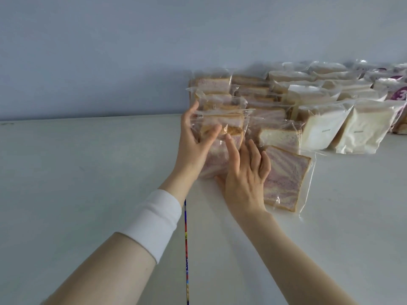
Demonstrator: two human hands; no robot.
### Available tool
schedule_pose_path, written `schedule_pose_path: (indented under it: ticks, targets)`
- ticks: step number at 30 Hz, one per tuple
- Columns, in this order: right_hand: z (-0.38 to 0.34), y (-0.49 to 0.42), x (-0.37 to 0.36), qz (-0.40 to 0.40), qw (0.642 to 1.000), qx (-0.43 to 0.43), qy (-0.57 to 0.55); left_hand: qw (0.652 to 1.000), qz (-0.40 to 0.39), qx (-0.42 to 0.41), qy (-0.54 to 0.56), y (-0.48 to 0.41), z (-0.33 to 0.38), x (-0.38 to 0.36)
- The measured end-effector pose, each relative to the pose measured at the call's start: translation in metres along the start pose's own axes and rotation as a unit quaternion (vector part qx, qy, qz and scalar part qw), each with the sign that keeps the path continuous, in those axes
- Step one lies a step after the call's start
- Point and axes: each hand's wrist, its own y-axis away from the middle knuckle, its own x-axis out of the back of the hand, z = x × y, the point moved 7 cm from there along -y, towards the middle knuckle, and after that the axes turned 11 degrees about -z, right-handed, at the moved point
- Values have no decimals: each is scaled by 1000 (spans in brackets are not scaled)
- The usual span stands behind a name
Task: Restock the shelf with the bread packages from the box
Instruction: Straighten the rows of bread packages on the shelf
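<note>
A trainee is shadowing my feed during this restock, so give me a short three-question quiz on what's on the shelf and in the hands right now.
1. True or false: the swirl-bread package beside the right hand stands upright.
2. Which hand grips the held package at its left edge? A) left hand B) right hand C) neither
3. Fill in: the opaque white packages stand to the ___ of the swirl-bread rows.

Key: 1 false, it lies flat on the shelf; 2 A; 3 right.
</note>
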Motion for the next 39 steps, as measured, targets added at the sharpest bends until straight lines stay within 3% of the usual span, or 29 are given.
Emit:
schedule_pose_path:
  ticks: [4,7,10,11,13,15,17,19,21,25,29,32,35,37,39]
  targets:
    - [7,4,17,-26,989,61,-130,997,80,-1,-8,4,-2,4]
    - [40,23,46,64,982,78,-160,995,92,-31,-39,8,3,1]
    - [101,49,56,97,979,-56,-168,982,130,-69,-117,15,17,0]
    - [120,55,51,60,970,-121,-203,966,157,-92,-181,19,25,0]
    - [145,62,33,-39,939,-200,-277,902,206,-180,-335,28,47,-7]
    - [151,59,24,-72,933,-179,-304,828,209,-261,-451,35,58,-23]
    - [149,49,27,-42,943,-129,-305,775,175,-305,-525,36,61,-37]
    - [147,37,28,-13,939,-89,-332,735,130,-326,-580,34,61,-47]
    - [144,25,24,-15,931,-62,-358,722,89,-323,-606,31,60,-54]
    - [133,10,11,-34,919,-22,-392,740,54,-277,-610,28,53,-55]
    - [131,1,4,-7,930,-22,-368,762,107,-222,-599,27,44,-49]
    - [127,-7,6,11,940,-6,-340,813,143,-196,-529,26,40,-42]
    - [128,-8,5,-10,922,-5,-387,879,153,-180,-415,27,35,-34]
    - [132,-8,3,-43,908,-11,-417,925,179,-109,-317,30,22,-22]
    - [135,-10,2,-73,889,-17,-451,972,175,-2,-154,34,-4,-12]
